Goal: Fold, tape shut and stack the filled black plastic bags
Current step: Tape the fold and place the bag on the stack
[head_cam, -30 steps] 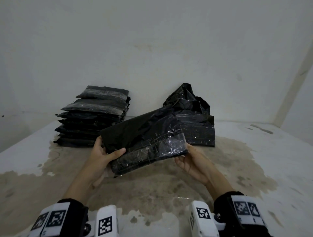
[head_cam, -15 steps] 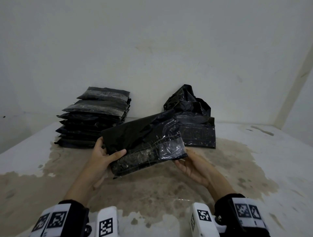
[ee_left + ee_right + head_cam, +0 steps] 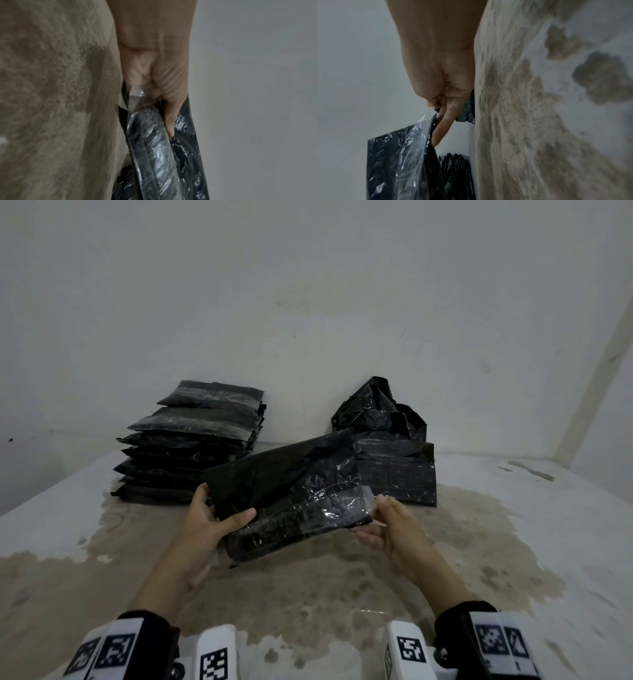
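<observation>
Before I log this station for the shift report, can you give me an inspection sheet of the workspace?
Surface: pale floor with a broad brownish stain under the work.
Job's things: black plastic bag with clear tape held tilted above the floor; stack of flat taped black bags at back left by the wall; crumpled pile of untaped black bags at back right.
Clutter: nothing seen.
Hands: left hand grips the bag's left end, thumb on top; right hand holds its right end, at a loose tape tab.
Cables: nothing seen.
Surroundings: plain whitish wall; marker-tagged wrist cameras on dark sleeves.
</observation>
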